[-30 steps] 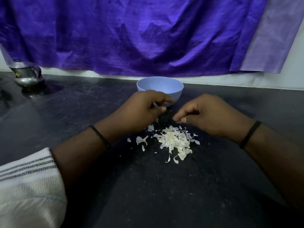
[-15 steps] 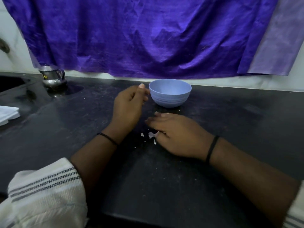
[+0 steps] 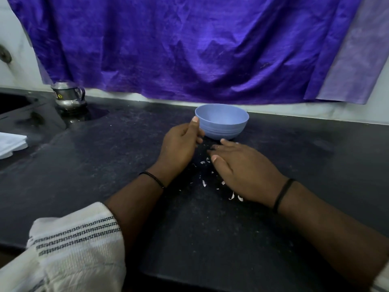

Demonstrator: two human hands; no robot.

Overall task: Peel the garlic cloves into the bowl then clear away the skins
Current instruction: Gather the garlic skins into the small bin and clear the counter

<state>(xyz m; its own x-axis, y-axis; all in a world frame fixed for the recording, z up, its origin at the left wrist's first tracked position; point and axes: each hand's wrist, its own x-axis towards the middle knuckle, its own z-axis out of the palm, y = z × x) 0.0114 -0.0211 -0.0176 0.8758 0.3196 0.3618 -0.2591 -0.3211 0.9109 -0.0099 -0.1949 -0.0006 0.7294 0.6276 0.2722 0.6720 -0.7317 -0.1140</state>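
Our right hand (image 3: 246, 171) lies flat, fingers straight, over the garlic skins (image 3: 231, 196) on the table (image 3: 105, 165); our left hand (image 3: 181, 144) cups, holding nothing visible, beside the blue bowl (image 3: 223, 121). We should sweep low, catching stray flakes.

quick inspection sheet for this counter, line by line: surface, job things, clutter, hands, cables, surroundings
surface: dark counter, dusty, with small specks.
job's things: blue bowl upright near the back edge, contents hidden; a few garlic skins scattered beside the right hand.
clutter: steel jug at back left; folded white cloth at the left edge.
hands: left hand on edge, thumb beside the bowl's rim; right hand flat on the counter, fingers straight.
cables: nothing seen.
surroundings: purple cloth hung on the wall; sink edge at far left.
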